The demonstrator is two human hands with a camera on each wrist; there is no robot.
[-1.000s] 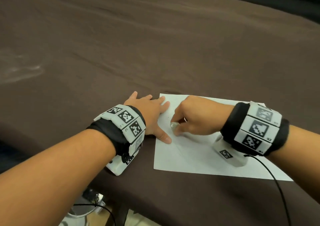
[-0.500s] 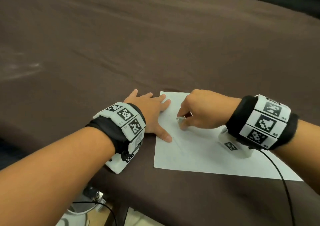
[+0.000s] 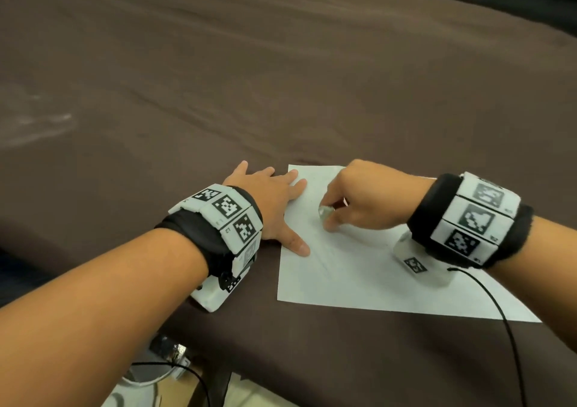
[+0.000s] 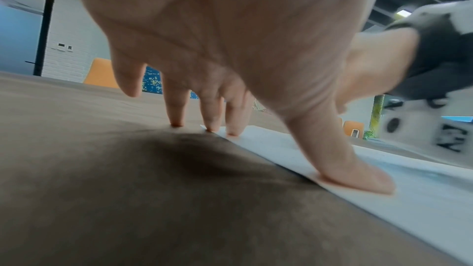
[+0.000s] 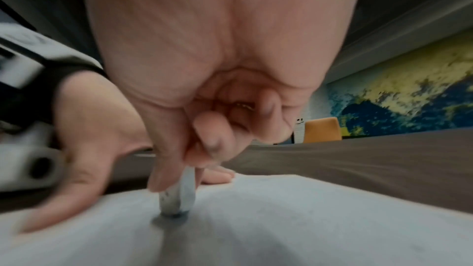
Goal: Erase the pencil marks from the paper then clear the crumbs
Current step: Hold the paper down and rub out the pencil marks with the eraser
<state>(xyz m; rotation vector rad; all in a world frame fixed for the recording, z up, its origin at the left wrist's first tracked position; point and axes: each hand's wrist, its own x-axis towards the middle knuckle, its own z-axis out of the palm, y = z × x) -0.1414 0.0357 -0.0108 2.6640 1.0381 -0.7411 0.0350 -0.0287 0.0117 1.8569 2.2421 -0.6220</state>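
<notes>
A white sheet of paper (image 3: 359, 275) lies on the brown tablecloth near the front edge, with faint pencil lines on it. My left hand (image 3: 274, 210) lies flat and spread on the sheet's left edge, thumb and two fingertips pressing the paper (image 4: 422, 193). My right hand (image 3: 359, 200) pinches a small white eraser (image 3: 324, 212) between thumb and fingers and holds its tip down on the paper's upper left part. The right wrist view shows the eraser (image 5: 176, 195) standing upright on the sheet (image 5: 281, 219), its lower end smudged grey.
The brown cloth-covered table (image 3: 281, 79) stretches far ahead and to both sides. A black cable (image 3: 505, 328) runs from my right wrist across the paper's lower right corner. Below the front edge are cables and a white object (image 3: 150, 375) on the floor.
My right hand with the eraser has slid up and to the right on the paper. The left hand has stayed pressed on the sheet's left edge.
</notes>
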